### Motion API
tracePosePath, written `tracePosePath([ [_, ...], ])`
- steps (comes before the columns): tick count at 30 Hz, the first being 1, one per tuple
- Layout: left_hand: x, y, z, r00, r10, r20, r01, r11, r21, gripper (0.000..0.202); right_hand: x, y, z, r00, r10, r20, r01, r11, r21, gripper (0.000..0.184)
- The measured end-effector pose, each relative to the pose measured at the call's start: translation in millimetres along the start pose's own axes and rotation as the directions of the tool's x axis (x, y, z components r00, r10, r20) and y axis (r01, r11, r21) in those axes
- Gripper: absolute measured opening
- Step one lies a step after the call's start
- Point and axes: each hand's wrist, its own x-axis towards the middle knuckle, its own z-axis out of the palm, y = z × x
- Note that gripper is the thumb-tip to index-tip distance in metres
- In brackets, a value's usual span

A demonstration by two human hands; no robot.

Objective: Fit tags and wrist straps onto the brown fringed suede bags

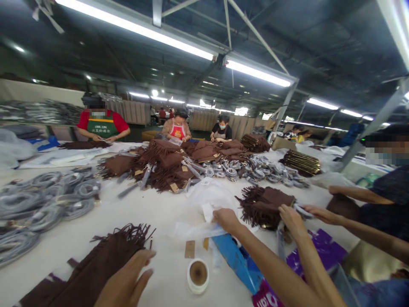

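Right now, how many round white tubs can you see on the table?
1. The tub stands in the foreground, just nearer than a small brown tag and right of the fringed brown material. More could be hidden behind the heap.

On my head feed, the left hand (124,279) is bare, with slim fingers (142,257) and a blunt thumb (142,281), nails too blurred for me to make out.

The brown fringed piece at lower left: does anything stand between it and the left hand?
Nothing visible does; the left hand overlaps the brown fringed piece in view, though contact is unclear.
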Motion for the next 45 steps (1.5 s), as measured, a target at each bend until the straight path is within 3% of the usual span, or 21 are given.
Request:
tracePosePath([
  [2,32.7,16.4,36.1,0.981,0.132,0.143,-0.123,0.99,-0.069,0.026,0.6,7.4,1.5,1.0,-0.025,0.013,0.025,0.999,0.036,0.022],
  [4,64.8,37.0,80.0,0.92,0.274,0.281,-0.234,0.958,-0.168,0.037,-2.0,13.5,1.4,0.999,-0.039,-0.005,0.039,0.997,0.063,0.024],
  [8,110.9,68.5,160.8,0.846,0.34,0.411,-0.301,0.94,-0.158,0.054,-19.6,15.6,-5.0,0.993,-0.008,-0.115,0.018,0.996,0.085,0.029],
  [11,126.1,73.4,191.8,0.839,0.314,0.445,-0.28,0.949,-0.142,0.054,-43.9,7.1,-13.8,0.978,0.001,-0.21,0.021,0.995,0.1,0.027],
  [13,128.4,71.3,193.5,0.848,0.281,0.45,-0.252,0.96,-0.125,0.051,-61.9,-1.0,-21.0,0.962,-0.004,-0.274,0.066,0.973,0.219,0.026],
  [16,120.5,69.2,167.5,0.87,0.248,0.426,-0.223,0.969,-0.109,0.058,-82.7,-11.9,-32.6,0.963,0.009,-0.268,0.148,0.815,0.56,0.029],
  [18,106.7,71.2,134.2,0.866,0.278,0.417,-0.207,0.956,-0.207,0.055,-90.3,-18.0,-38.2,0.98,0.009,-0.198,0.146,0.64,0.754,0.032],
  [19,97.1,72.8,114.4,0.852,0.301,0.429,-0.174,0.935,-0.309,0.042,-92.6,-21.5,-39.8,0.986,0.015,-0.165,0.129,0.554,0.822,0.033],
  [21,73.2,75.1,71.7,0.825,0.263,0.5,0.014,0.875,-0.483,0.014,-96.1,-31.2,-40.2,0.993,0.035,-0.113,0.089,0.416,0.905,0.034],
  [22,59.4,74.8,50.1,0.825,0.189,0.532,0.141,0.843,-0.519,0.011,-98.0,-38.0,-39.2,0.995,0.038,-0.093,0.072,0.373,0.925,0.034],
  [25,13.1,64.1,-10.5,0.841,-0.048,0.539,0.344,0.816,-0.465,0.009,-106.4,-68.2,-31.5,0.997,0.023,-0.07,0.059,0.308,0.95,0.036],
  [28,-38.0,41.2,-59.1,0.841,-0.228,0.491,0.418,0.85,-0.321,0.009,-118.4,-109.9,-18.0,0.999,-0.017,-0.05,0.053,0.255,0.966,0.039],
  [30,-73.4,24.7,-83.4,0.834,-0.323,0.449,0.463,0.851,-0.248,0.009,-126.8,-141.2,-6.1,0.998,-0.061,-0.036,0.051,0.267,0.962,0.041],
  [35,-152.9,-0.5,-122.6,0.858,-0.43,0.282,0.462,0.885,-0.056,0.02,-149.4,-220.1,25.3,0.984,-0.176,-0.013,0.083,0.398,0.913,0.045],
  [39,-211.2,-10.8,-144.8,0.878,-0.42,0.23,0.42,0.906,0.05,0.029,-172.2,-272.4,46.7,0.962,-0.267,0.064,0.053,0.411,0.91,0.045],
  [41,-246.6,-19.5,-152.4,0.823,-0.509,0.253,0.54,0.839,-0.066,0.025,-184.4,-292.1,58.3,0.94,-0.327,0.097,0.041,0.39,0.92,0.044],
  [43,-286.3,-32.6,-155.2,0.729,-0.609,0.312,0.682,0.688,-0.25,0.012,-195.9,-307.1,70.9,0.919,-0.375,0.123,0.029,0.373,0.928,0.042],
  [45,-326.6,-48.9,-152.3,0.668,-0.665,0.334,0.743,0.57,-0.35,0.006,-205.8,-318.3,83.4,0.894,-0.418,0.163,-0.001,0.36,0.933,0.038],
])
